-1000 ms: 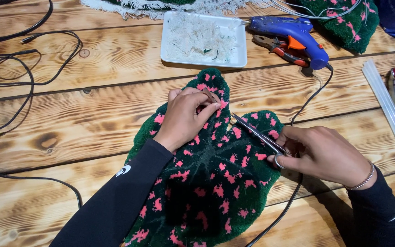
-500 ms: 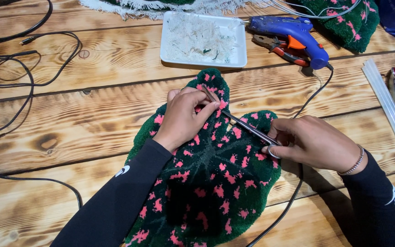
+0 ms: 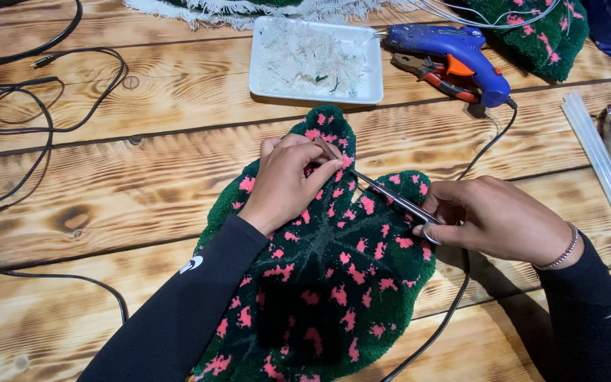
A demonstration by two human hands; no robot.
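The rug (image 3: 327, 283), a leaf-shaped tufted piece in dark green with pink flecks, lies flat on the table (image 3: 143, 191), its lower end running out of view toward the person. It looks soft, floppy and light, likely to bunch if pulled; pressing the pile flat beside the cut seems the safest hold. The left hand (image 3: 288, 184) rests on the rug's upper lobe, fingers curled and pressing the pile near the blade tips. The right hand (image 3: 500, 219) is clenched on the loops of the scissors (image 3: 380, 191), whose blades slant up-left across the rug. A cord (image 3: 454, 311) passes under the right wrist; more cables (image 3: 44, 113) loop well apart on the left, with bare wood between. Beyond lie a white tray (image 3: 373, 85) of trimmings, a blue glue gun (image 3: 461, 56) and pliers (image 3: 436, 76).
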